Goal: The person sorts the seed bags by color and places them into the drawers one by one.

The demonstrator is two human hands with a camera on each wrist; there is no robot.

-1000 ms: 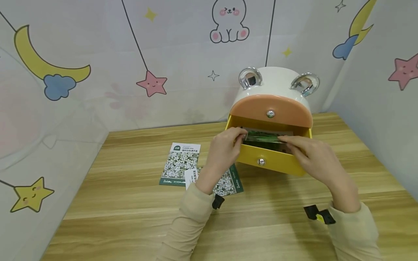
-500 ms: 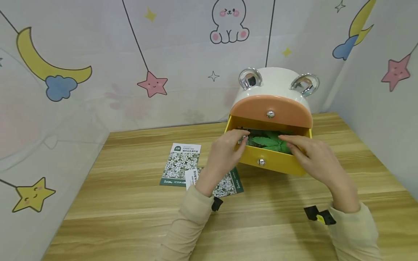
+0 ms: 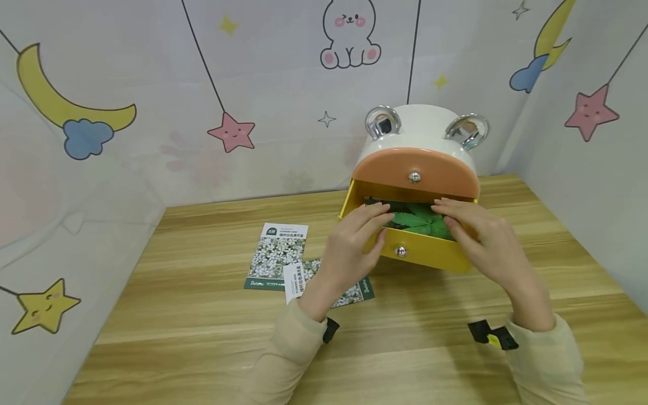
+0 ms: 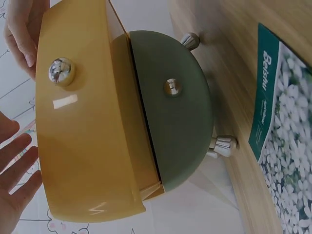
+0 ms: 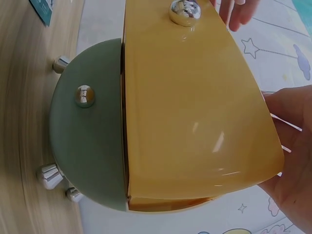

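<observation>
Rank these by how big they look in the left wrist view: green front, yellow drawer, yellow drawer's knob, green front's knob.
Largest to smallest:
1. yellow drawer
2. green front
3. yellow drawer's knob
4. green front's knob
Nearness may enlarge the third, so the knobs' true sizes are unsure.

Hands: 2, left hand (image 3: 349, 244) at centre, right hand (image 3: 488, 244) at right. Chest (image 3: 415, 129): 1, right of centre. Drawer fronts (image 3: 430, 256): 3, the green one in wrist views. Knobs (image 3: 414, 177): 3. Silver rings (image 3: 383, 122): 2. White-flower packets (image 3: 275, 256): 2, centre. Leaf-print packets (image 3: 427, 216): at least 1, remainder hidden. Crescent moons (image 3: 76, 107): 2, upper corners.
</observation>
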